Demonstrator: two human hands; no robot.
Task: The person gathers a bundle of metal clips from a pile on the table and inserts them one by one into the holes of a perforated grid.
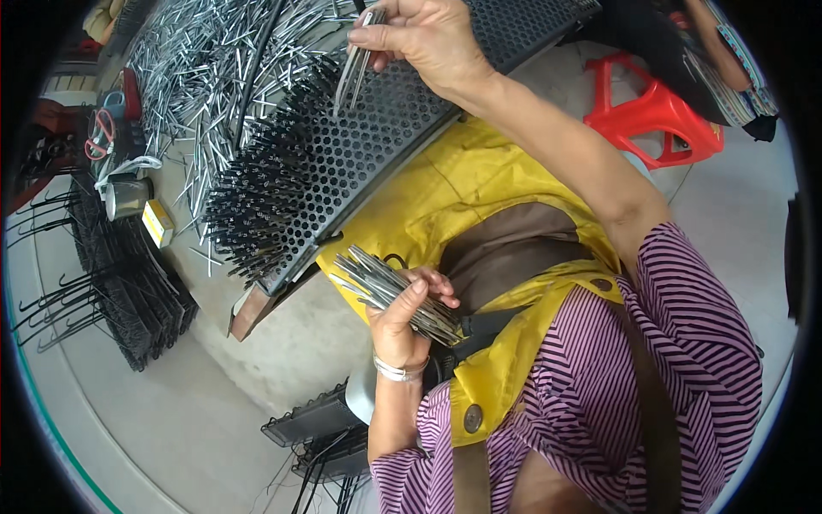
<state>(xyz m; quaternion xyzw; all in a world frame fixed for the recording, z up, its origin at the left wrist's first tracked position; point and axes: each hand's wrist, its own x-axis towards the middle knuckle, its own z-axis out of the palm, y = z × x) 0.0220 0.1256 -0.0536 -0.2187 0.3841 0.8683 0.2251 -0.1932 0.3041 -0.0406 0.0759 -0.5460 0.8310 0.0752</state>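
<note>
My left hand point(398, 313), with a silver bracelet at the wrist, is closed round a thick bundle of slim silvery metal rods point(368, 278) above my yellow apron. Higher up, my right hand point(424, 43) pinches a few similar rods point(353, 77), their lower ends pointing down at a black perforated rack point(360, 141). Whether those tips touch the rack, I cannot tell. Many dark rods point(261, 193) stand upright, packed closely in the rack's left part. Beyond the rack lies a big loose heap of silvery rods point(197, 68).
Stacked black racks with hooked wires point(128, 283) stand at the left, near a metal cup point(127, 197) and a small yellow box point(157, 223). More black racks point(317, 420) are below my left arm. A red plastic stool point(659, 116) and another person's arm point(719, 43) are at the upper right.
</note>
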